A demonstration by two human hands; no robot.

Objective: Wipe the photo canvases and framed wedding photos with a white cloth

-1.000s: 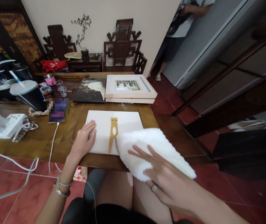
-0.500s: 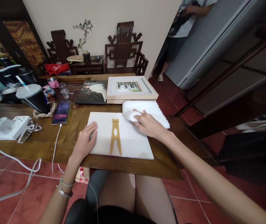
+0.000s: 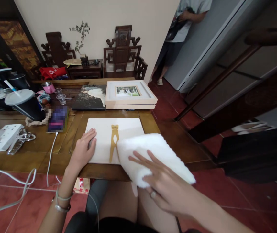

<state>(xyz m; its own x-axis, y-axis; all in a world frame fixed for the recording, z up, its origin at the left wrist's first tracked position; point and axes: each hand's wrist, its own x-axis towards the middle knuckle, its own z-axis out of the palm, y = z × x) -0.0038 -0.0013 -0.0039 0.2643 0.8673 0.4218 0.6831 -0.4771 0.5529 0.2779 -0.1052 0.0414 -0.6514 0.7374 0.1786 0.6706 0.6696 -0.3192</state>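
Observation:
A white rectangular board [image 3: 99, 152] lies flat near the table's front edge. On its face is a gold, two-legged flat piece [image 3: 113, 132] with an oval hole, its right leg partly hidden. My left hand [image 3: 83, 147] rests on the board's left edge, fingers stretched out over it. In my right hand [image 3: 161, 181] is a fluffy white cloth [image 3: 150, 144], pinched at its near side with some fingers spread on top. The cloth covers the board's right front part and hangs past the table edge above my lap.
Behind the board lie a stack of pale framed pictures [image 3: 131, 104] and a dark photo panel [image 3: 86, 97]. To the left are a phone [image 3: 57, 119] on a cable, a lidded cup [image 3: 25, 103] and a power strip [image 3: 9, 137]. A person [image 3: 177, 35] stands beyond the table.
My right hand has drawn the cloth from the board's far right corner toward me, over its right front part. My left hand stays on the board's left edge. The view has shifted slightly.

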